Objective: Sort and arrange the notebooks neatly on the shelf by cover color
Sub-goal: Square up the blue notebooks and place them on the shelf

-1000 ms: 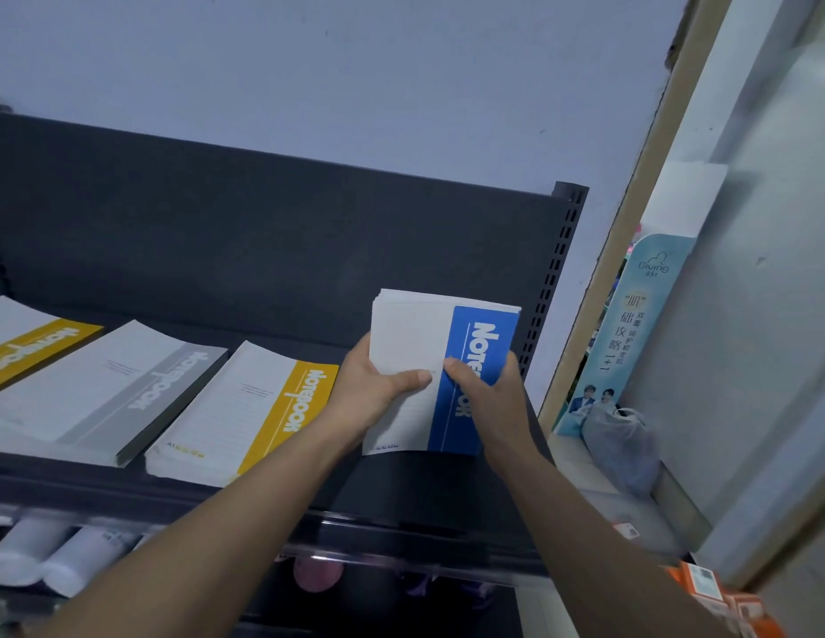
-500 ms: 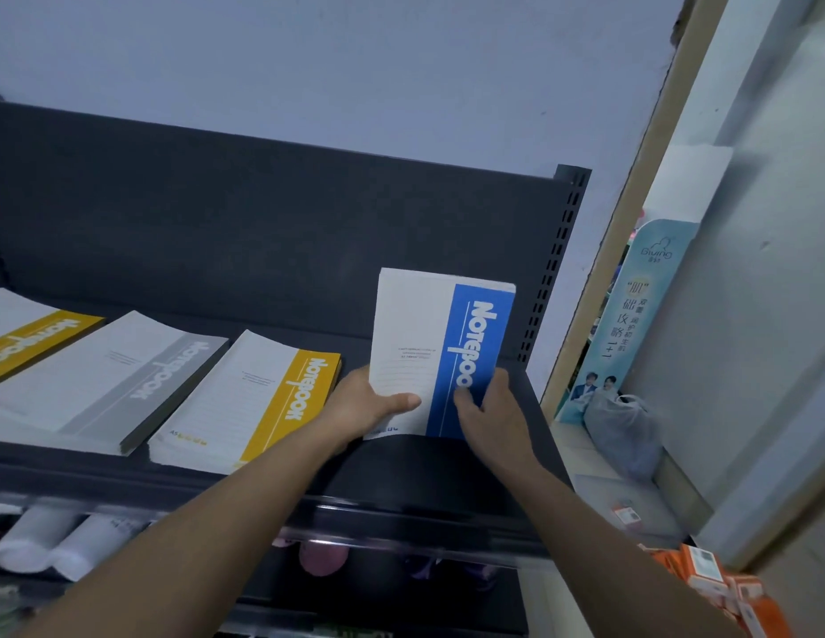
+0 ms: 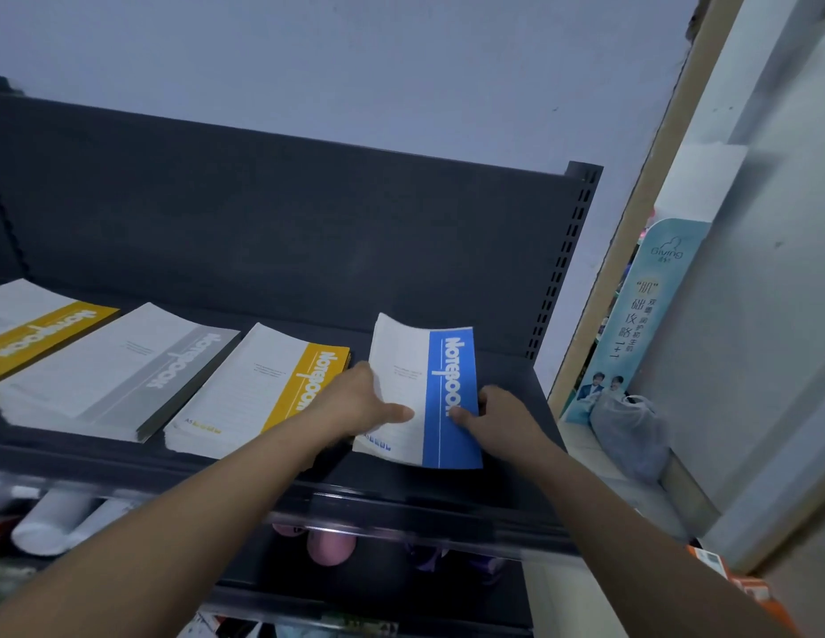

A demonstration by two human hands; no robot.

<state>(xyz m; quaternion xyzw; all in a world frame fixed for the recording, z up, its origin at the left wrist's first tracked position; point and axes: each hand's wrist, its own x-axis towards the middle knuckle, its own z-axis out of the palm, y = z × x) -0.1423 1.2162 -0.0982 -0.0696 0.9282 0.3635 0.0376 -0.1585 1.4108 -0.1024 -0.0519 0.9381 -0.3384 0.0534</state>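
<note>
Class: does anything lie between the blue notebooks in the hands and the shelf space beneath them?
Nothing visible. The left hand and right hand hold the blue notebooks over bare shelf; the nearest yellow stack lies to their left.

The shelf (image 3: 309, 250) is dark metal with a matt, faintly grainy coat. Along its near edge runs a clear plastic strip (image 3: 401, 518), glossy and catching light. The blue notebook (image 3: 449, 361) has a smooth paper cover with a soft sheen. The yellow notebook (image 3: 263, 384) and grey notebook (image 3: 125, 370) to its left look like the same paper, with matt page edges. The wall (image 3: 355, 62) behind is flat matt paint. At the right, a thin plastic bag (image 3: 627, 430) is crinkled and translucent.
</note>
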